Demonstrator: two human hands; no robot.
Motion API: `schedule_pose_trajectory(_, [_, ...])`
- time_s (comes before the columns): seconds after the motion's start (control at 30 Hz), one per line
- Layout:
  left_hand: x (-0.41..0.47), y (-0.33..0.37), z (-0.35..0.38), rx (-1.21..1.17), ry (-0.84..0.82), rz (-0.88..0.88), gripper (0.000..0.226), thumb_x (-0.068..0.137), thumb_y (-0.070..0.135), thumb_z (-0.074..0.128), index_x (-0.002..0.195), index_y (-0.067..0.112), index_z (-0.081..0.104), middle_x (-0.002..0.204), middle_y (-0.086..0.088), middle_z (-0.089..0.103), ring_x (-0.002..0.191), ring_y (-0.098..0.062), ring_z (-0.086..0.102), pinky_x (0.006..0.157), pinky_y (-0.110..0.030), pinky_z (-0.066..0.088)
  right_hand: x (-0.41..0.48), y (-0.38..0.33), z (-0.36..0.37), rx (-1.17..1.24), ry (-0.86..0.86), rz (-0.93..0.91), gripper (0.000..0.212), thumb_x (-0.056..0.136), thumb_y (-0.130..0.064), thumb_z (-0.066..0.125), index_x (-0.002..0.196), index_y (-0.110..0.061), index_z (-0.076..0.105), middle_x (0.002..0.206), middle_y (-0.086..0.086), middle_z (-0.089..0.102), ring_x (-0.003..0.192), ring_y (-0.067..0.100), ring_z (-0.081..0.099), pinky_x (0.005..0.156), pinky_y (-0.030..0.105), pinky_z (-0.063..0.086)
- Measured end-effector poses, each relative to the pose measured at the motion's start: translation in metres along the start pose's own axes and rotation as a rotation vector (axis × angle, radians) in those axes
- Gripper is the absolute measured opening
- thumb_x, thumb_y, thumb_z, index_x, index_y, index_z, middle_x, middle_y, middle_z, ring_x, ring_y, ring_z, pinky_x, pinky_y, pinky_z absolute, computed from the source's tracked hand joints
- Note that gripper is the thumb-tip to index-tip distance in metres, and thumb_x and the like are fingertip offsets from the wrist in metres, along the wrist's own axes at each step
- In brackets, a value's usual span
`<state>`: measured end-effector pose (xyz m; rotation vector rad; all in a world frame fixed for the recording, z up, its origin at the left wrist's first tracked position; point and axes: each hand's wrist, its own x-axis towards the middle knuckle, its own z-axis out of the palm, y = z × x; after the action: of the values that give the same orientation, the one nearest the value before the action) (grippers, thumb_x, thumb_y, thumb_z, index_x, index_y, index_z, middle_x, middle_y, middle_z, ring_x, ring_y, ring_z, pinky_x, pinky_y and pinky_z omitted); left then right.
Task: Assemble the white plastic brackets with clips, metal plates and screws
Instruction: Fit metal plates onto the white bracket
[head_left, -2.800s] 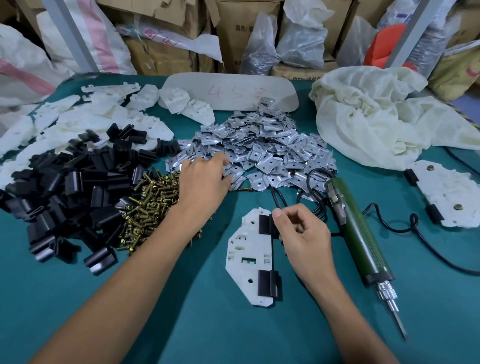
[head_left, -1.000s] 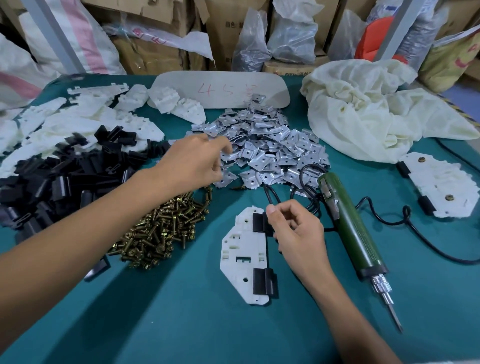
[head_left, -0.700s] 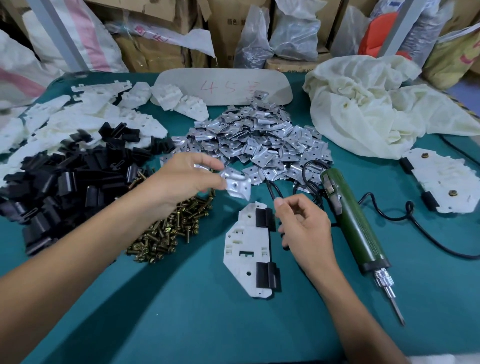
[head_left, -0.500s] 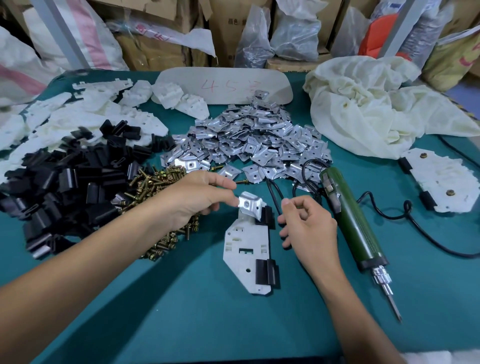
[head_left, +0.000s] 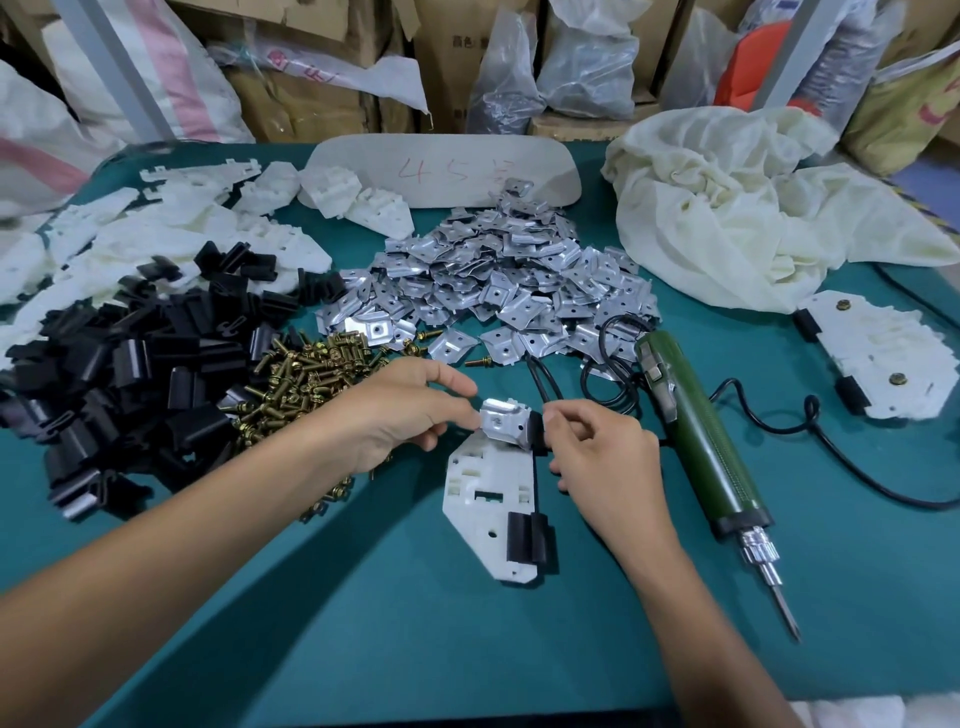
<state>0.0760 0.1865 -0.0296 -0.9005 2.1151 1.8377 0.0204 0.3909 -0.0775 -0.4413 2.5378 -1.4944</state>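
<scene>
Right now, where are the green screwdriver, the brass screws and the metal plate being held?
green screwdriver (head_left: 701, 431): head view, middle of its green body.
brass screws (head_left: 311, 364): head view, middle of the heap.
metal plate (head_left: 498, 418): head view, its shiny top face.

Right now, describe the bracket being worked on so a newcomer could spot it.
On the green table, in front of the metal plate pile, the bracket lies between left hand and right hand. It has two black clips and no screws, unlike the screwed brackets far right.
</scene>
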Motion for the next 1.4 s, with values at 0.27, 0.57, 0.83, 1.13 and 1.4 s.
schedule_pose_trajectory(0.27, [0.002,0.002,0.004,-0.046,0.012,-0.025,0.032,0.077,-0.006,0.078,0.104,0.007,0.067,0.08,-0.009,0.064,0.057,-0.011,0.053,0.045,-0.021,0.045,-0.004,-0.006,-0.003,-0.081,-0.044,-0.018,0.009,0.094,-0.031,0.068,0.094,-0.034,0.076,0.077,-0.028,0.071,0.069,0.011,0.067,0.079,0.04,0.057])
schedule_pose_trajectory(0.57, [0.002,0.0,-0.011,0.178,0.049,0.081,0.024,0.083,0.006,0.077,0.102,0.016,0.067,0.082,-0.009,0.066,0.062,-0.017,0.059,0.055,-0.028,0.053,-0.003,-0.006,-0.002,-0.123,-0.033,-0.022,0.012,0.094,-0.035,0.069,0.1,-0.036,0.079,0.082,-0.038,0.066,0.085,0.003,0.067,0.087,0.034,0.055])
schedule_pose_trajectory(0.83, [-0.02,-0.015,-0.017,0.926,0.456,0.483,0.038,0.099,0.052,0.05,0.075,0.024,0.061,0.053,0.005,0.06,0.046,-0.01,0.057,0.052,-0.028,0.048,-0.003,-0.003,-0.001,-0.101,-0.018,-0.018,0.012,0.095,-0.033,0.067,0.096,-0.034,0.078,0.077,-0.033,0.068,0.076,0.004,0.067,0.079,0.031,0.055])
schedule_pose_trajectory(1.13, [-0.028,-0.033,0.019,0.698,0.318,0.484,0.053,0.097,0.061,0.046,0.142,0.034,0.051,0.079,0.016,0.065,0.079,0.004,0.058,0.075,-0.031,0.046,-0.002,-0.003,0.0,-0.111,-0.012,-0.028,0.014,0.096,-0.031,0.064,0.098,-0.031,0.078,0.073,-0.03,0.067,0.071,0.011,0.067,0.076,0.036,0.056])
schedule_pose_trajectory(1.4, [-0.018,-0.03,0.004,0.813,0.177,0.464,0.062,0.084,0.071,0.058,0.14,0.049,0.048,0.103,0.014,0.049,0.085,0.007,0.044,0.076,-0.029,0.037,-0.003,-0.005,0.0,-0.123,-0.016,-0.028,0.016,0.097,-0.029,0.061,0.097,-0.031,0.077,0.069,-0.026,0.067,0.071,0.016,0.067,0.078,0.039,0.056])
